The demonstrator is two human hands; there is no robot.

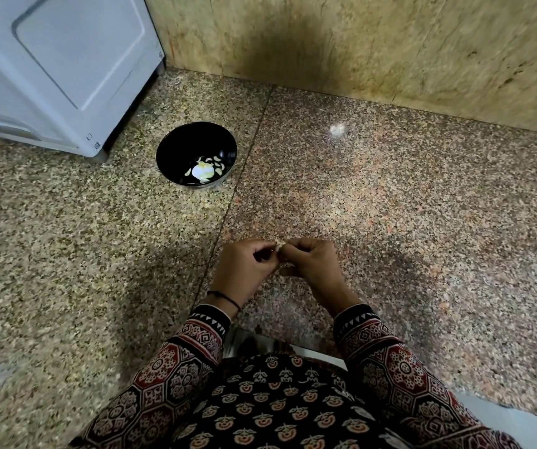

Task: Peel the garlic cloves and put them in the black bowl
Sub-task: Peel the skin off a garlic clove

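Beyond patterned sleeves, left hand and right hand pinch a garlic clove over the granite surface.

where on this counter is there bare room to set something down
Bare granite spreads right of the black bowl up to the wall, and between the bowl and the left hand and right hand. Tight only where the bowl nears the white appliance.
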